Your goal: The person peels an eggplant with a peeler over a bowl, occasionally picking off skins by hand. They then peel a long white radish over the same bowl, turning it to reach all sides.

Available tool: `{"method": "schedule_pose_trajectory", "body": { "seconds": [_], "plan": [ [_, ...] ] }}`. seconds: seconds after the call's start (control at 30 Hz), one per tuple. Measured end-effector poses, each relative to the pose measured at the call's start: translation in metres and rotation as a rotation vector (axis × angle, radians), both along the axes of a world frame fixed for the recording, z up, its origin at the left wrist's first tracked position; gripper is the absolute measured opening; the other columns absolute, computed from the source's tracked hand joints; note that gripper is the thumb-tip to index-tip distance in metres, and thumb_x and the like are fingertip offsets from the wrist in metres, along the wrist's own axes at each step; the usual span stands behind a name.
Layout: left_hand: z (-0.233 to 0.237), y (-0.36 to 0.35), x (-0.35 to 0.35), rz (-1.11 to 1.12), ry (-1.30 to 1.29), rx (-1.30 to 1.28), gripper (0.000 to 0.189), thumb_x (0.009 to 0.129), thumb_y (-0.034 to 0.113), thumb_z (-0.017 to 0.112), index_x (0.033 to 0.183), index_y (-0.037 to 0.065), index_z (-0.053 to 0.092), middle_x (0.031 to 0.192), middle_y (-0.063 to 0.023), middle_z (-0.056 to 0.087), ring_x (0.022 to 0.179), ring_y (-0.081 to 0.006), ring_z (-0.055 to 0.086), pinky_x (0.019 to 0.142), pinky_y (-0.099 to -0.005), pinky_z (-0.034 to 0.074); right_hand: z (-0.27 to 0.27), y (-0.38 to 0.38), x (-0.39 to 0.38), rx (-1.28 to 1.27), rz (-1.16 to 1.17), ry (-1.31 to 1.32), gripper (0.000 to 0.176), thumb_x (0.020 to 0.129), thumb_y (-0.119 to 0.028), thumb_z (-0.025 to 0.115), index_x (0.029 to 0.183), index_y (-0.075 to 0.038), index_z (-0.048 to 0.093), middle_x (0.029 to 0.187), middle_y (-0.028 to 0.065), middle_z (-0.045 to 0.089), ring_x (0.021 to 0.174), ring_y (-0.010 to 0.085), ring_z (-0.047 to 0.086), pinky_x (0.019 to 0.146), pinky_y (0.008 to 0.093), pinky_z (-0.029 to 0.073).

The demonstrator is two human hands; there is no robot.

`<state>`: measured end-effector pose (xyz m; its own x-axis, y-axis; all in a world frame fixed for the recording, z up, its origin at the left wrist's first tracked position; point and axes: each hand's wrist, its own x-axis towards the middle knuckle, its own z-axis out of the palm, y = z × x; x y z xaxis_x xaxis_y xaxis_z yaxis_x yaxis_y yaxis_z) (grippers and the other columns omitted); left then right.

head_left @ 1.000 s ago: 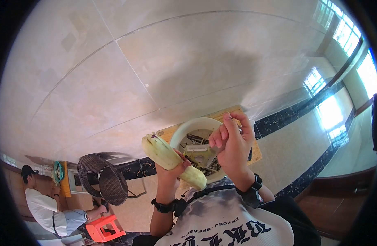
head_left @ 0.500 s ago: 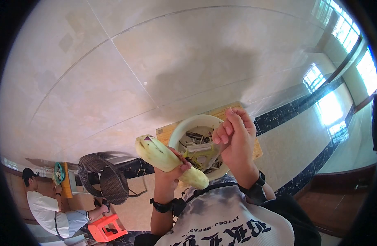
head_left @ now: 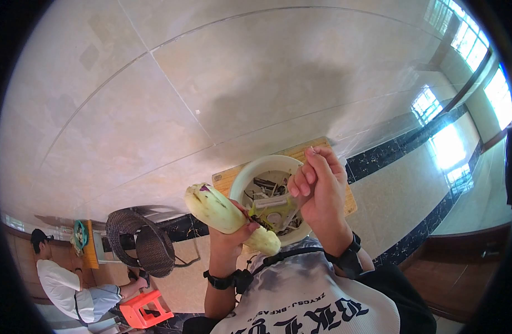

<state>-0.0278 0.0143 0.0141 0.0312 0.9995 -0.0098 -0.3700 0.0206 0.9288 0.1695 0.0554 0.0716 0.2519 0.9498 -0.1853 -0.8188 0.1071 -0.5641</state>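
The likeliest trouble, as far as could be judged, lay in the grip on the peeled eggplant [head_left: 214,210]. Its stripped flesh looked smooth and probably damp, and only one hand supported it, around the narrower middle. Were that hold to loosen, the bulkier upper end could tip outward and slide the whole vegetable through the palm. It could drop into the white basin [head_left: 265,163] among the dark scraps [head_left: 262,182], or land on the wooden tabletop [head_left: 227,179]. Too hard a squeeze might bruise the soft flesh instead. The lower end also pointed back at the printed shirt [head_left: 322,298], so a small dip of the wrist could smear it.

The left hand [head_left: 228,236] had its fingers clamped around the eggplant, which ran slantwise through them: the thick end, with a purple patch [head_left: 204,188] near its tip, stuck out up and to the left, and the thinner end emerged toward the body, before the basin's near rim. The right hand [head_left: 322,192] was raised above the basin's right side, well apart from the eggplant, its fingers curled in. Whether they closed on anything could not be told, nor whether they touched the yellow-green item [head_left: 260,212] seen against the basin.
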Motion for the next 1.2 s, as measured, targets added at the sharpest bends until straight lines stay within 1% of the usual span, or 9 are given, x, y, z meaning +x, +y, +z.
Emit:
{"method": "schedule_pose_trajectory", "body": {
  "seconds": [0.17,0.27,0.5,0.6,0.77,0.87,1.0,1.07,1.2],
  "plan": [
    [0.0039,0.0002,0.0031,0.029,0.004,-0.036,0.049,0.065,-0.009,0.081,0.107,0.005,0.059,0.098,-0.0035,0.060,0.093,-0.0160,0.061,0.083,-0.0323,0.056,0.0079,-0.0009,-0.0048,-0.032,-0.037,-0.021,0.004,0.100,-0.009,0.061,0.097,-0.011,0.061,0.062,-0.0024,0.044,0.045,0.0103,0.042,0.044,0.0311,0.041],
    [0.0013,0.0006,0.0019,0.031,0.019,-0.047,0.049,0.066,-0.009,0.081,0.107,0.005,0.060,0.098,-0.0036,0.061,0.093,-0.0157,0.062,0.082,-0.0322,0.057,0.0032,-0.0019,-0.0007,0.000,-0.004,-0.009,0.008,0.100,-0.010,0.064,0.103,-0.009,0.057,0.062,0.0008,0.046,0.049,0.0141,0.045,0.048,0.0352,0.043],
    [-0.0036,0.0022,-0.0002,0.032,0.025,-0.062,0.048,0.067,-0.010,0.081,0.108,0.004,0.060,0.100,-0.0039,0.062,0.094,-0.0152,0.063,0.084,-0.0315,0.056,0.0055,-0.0013,-0.0032,-0.020,-0.012,-0.017,0.006,0.100,-0.010,0.064,0.102,-0.010,0.058,0.062,0.0000,0.045,0.047,0.0131,0.044,0.047,0.0340,0.042],
    [0.0063,0.0007,0.0034,0.036,0.057,-0.092,0.050,0.065,-0.002,0.083,0.107,0.006,0.057,0.099,-0.0025,0.059,0.095,-0.0161,0.061,0.083,-0.0310,0.053,0.0059,-0.0016,-0.0054,-0.028,-0.011,-0.015,0.004,0.100,-0.010,0.063,0.101,-0.011,0.059,0.062,-0.0010,0.045,0.046,0.0118,0.043,0.046,0.0329,0.041],
    [0.0050,0.0005,0.0025,0.043,0.065,-0.088,0.049,0.064,-0.004,0.080,0.106,0.006,0.058,0.099,-0.0028,0.059,0.096,-0.0165,0.061,0.085,-0.0311,0.052,0.0023,-0.0006,-0.0038,-0.019,0.018,0.008,0.009,0.099,-0.007,0.065,0.103,-0.009,0.057,0.061,0.0010,0.046,0.048,0.0145,0.045,0.047,0.0354,0.043],
    [0.0000,0.0009,-0.0007,0.032,0.044,-0.066,0.048,0.066,-0.009,0.078,0.108,0.005,0.059,0.101,-0.0039,0.062,0.096,-0.0155,0.063,0.086,-0.0310,0.054,0.0040,-0.0001,-0.0069,-0.034,0.012,-0.036,0.003,0.101,-0.011,0.062,0.100,-0.011,0.059,0.063,-0.0017,0.045,0.046,0.0108,0.042,0.046,0.0319,0.041],
    [-0.0003,0.0002,-0.0019,0.025,0.025,-0.061,0.048,0.067,-0.012,0.076,0.109,0.004,0.060,0.102,-0.0042,0.063,0.096,-0.0147,0.063,0.086,-0.0306,0.055,0.0036,0.0008,-0.0056,-0.039,0.023,-0.022,0.005,0.099,-0.010,0.063,0.100,-0.010,0.059,0.062,-0.0009,0.045,0.046,0.0120,0.043,0.046,0.0331,0.042],
    [0.0021,-0.0002,0.0006,0.037,0.067,-0.065,0.048,0.064,-0.008,0.076,0.107,0.005,0.058,0.099,-0.0030,0.061,0.095,-0.0156,0.062,0.085,-0.0309,0.053,0.0015,0.0011,-0.0026,-0.033,0.033,-0.004,0.009,0.098,-0.008,0.065,0.101,-0.009,0.057,0.062,0.0010,0.045,0.048,0.0147,0.044,0.047,0.0358,0.043],
    [0.0050,-0.0010,0.0027,0.075,0.071,-0.070,0.045,0.064,-0.006,0.075,0.104,0.006,0.058,0.093,-0.0027,0.060,0.090,-0.0158,0.062,0.081,-0.0306,0.054,0.0014,0.0001,0.0008,-0.041,0.019,0.003,0.008,0.098,-0.008,0.065,0.100,-0.010,0.058,0.062,0.0010,0.045,0.048,0.0148,0.044,0.047,0.0360,0.043]
  ]
}}
